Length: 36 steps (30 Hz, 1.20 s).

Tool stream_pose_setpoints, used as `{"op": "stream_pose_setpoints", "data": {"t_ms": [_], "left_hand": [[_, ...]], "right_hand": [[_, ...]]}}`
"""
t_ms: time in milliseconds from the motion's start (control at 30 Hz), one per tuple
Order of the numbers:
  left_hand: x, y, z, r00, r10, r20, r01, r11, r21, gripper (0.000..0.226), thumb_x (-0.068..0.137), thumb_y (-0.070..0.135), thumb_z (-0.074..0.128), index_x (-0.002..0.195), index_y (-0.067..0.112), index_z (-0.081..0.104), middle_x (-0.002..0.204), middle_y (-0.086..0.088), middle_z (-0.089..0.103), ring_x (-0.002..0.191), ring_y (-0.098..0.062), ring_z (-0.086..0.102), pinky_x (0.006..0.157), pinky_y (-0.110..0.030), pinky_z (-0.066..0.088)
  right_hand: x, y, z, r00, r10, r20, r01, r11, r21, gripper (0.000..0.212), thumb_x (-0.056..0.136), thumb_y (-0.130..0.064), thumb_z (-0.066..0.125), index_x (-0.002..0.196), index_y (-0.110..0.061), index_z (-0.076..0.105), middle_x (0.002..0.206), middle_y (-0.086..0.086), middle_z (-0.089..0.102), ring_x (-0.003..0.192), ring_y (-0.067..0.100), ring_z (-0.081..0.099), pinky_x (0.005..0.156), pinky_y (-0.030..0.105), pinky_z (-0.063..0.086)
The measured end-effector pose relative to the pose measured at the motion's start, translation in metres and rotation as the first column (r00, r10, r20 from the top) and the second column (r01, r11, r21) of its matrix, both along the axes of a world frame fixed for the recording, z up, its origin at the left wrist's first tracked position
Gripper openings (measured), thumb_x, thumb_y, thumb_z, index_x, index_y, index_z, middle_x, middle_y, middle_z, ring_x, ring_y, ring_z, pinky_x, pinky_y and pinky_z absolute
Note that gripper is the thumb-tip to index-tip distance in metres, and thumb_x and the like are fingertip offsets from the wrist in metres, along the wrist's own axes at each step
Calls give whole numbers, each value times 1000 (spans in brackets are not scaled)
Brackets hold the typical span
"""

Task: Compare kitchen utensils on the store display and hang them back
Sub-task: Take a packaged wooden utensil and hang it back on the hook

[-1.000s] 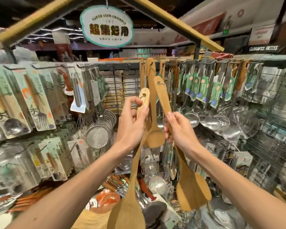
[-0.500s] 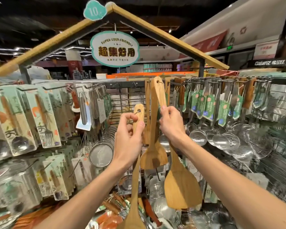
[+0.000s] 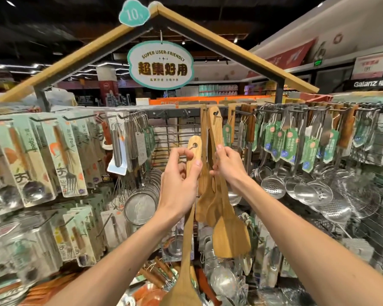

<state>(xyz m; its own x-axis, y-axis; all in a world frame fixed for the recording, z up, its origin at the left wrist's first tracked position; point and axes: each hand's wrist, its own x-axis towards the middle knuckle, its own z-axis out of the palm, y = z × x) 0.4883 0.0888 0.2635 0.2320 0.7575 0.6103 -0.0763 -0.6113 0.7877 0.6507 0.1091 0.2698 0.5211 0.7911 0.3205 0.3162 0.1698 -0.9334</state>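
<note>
My left hand grips the handle of a light wooden spatula whose blade hangs low; its holed handle end sticks up above my fingers. My right hand pinches the handle of a second wooden spatula. That spatula's top end sits up at the hook on the dark rail, beside other hanging wooden spatulas. Whether its loop is over the hook I cannot tell.
Carded spoons and forks hang on pegs to the left, mesh strainers left of centre. Steel ladles and skimmers with green tags hang to the right. A hanging sign and a roof-shaped frame sit above.
My right hand has lifted its spatula up to the rail among the hanging ones. My left hand has risen a little with its spatula. The camera has tilted upward.
</note>
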Motion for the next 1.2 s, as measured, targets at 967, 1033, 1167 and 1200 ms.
{"op": "stream_pose_setpoints", "data": {"t_ms": [967,1033,1167,1200], "left_hand": [[82,43,58,991,120,-59,-106,975,196,51,95,22,69,143,31,53,81,26,59,75,11,65,79,-38,62],[85,44,59,988,146,-50,-133,970,205,51,95,21,69,143,30,54,79,27,57,72,18,59,80,-36,61],[87,49,58,980,193,-44,-182,964,192,50,95,23,68,143,31,54,78,27,58,74,13,61,82,-30,57],[86,51,56,979,199,-48,-188,966,174,49,96,25,67,143,32,54,79,26,59,75,12,62,82,-28,56]], "right_hand": [[-7,-51,-6,969,-90,231,35,972,232,47,95,-18,64,133,-37,46,81,13,66,56,11,54,59,44,53],[-3,-48,-2,964,-94,248,35,972,232,46,95,-15,64,133,-33,47,74,7,65,53,9,52,58,46,52],[1,-47,0,946,-95,311,18,970,241,39,95,-16,64,129,-29,49,66,-4,61,48,2,48,56,37,52],[0,-48,-2,940,-98,328,14,969,247,38,95,-17,64,129,-29,50,65,-7,60,47,0,49,55,29,50]]}}
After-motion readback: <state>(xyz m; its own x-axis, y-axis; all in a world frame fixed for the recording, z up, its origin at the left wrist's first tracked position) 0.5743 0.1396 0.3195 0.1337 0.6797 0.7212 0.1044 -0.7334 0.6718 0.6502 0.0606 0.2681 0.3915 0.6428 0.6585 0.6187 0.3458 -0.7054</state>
